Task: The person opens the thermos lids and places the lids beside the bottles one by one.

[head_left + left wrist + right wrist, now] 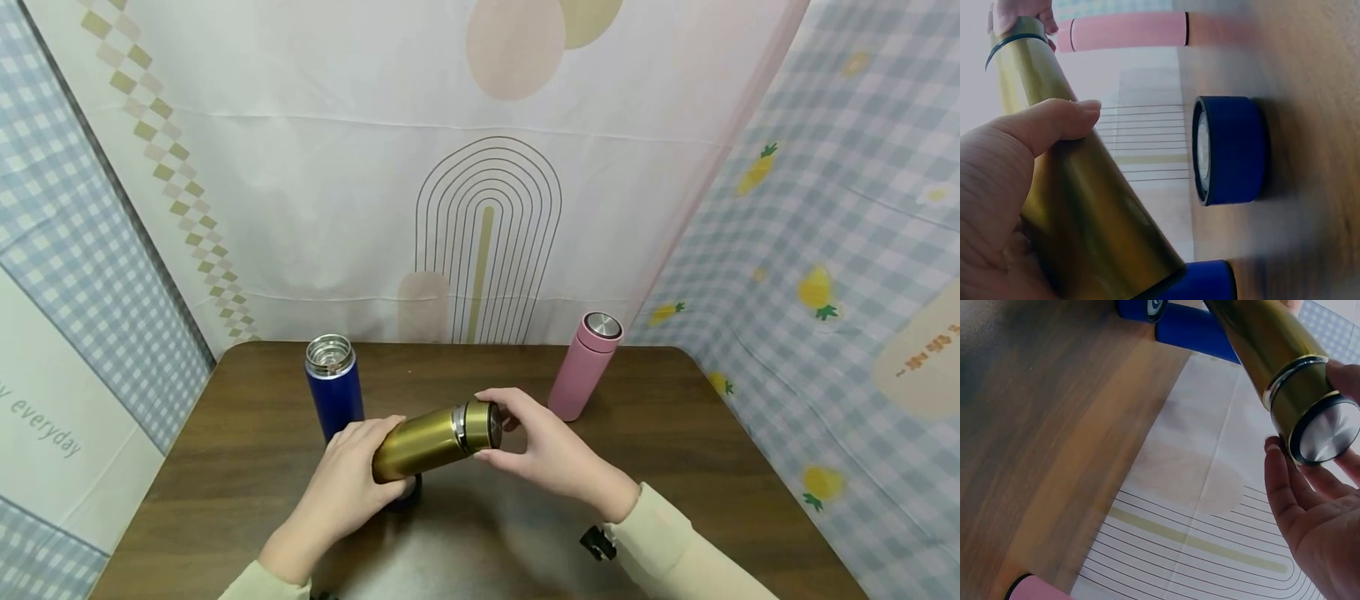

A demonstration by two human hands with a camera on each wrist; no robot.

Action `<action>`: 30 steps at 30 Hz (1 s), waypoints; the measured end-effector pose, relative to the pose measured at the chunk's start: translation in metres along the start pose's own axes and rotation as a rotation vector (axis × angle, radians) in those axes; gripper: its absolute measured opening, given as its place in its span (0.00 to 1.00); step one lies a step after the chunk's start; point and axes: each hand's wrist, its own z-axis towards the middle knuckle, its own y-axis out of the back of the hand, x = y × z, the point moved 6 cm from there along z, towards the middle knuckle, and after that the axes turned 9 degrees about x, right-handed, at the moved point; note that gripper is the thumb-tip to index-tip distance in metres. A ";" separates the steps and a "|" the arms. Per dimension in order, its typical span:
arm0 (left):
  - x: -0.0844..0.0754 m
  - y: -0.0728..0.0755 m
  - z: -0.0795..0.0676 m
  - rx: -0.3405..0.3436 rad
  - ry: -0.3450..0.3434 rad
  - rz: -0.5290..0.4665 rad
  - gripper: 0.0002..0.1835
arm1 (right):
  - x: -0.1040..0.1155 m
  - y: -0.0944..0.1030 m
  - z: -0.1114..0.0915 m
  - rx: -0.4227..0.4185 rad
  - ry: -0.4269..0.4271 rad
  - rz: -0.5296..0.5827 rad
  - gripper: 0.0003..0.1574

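Note:
A gold thermos bottle (420, 447) is held tilted above the table, its capped end toward the right. My left hand (347, 482) grips the body near the base, thumb across it in the left wrist view. With fingers and thumb round the gold lid (477, 425), my right hand (551, 450) holds the other end. A silver ring shows between lid and body. Below the bottle sits a blue lid (1232, 150) on the table, its open side up, mostly hidden in the head view. Behind my left hand stands a blue thermos (333, 400), uncapped, with its steel mouth showing.
A pink thermos (581, 375) with its lid on stands at the back right of the brown wooden table (225, 450). Printed cloth (337, 208) hangs right behind the table's back edge, and checked cloth (795, 333) hangs along the right side.

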 end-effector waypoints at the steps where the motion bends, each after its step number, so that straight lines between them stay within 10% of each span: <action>1: 0.000 0.000 0.000 0.007 0.003 -0.003 0.42 | 0.001 0.000 0.000 -0.006 0.023 -0.011 0.41; 22: 0.012 -0.012 -0.007 0.313 0.096 -0.189 0.38 | 0.002 -0.005 -0.013 0.043 0.104 -0.165 0.44; 30: 0.002 -0.017 -0.006 0.235 0.083 -0.113 0.38 | -0.002 0.003 -0.012 -0.005 0.033 -0.094 0.39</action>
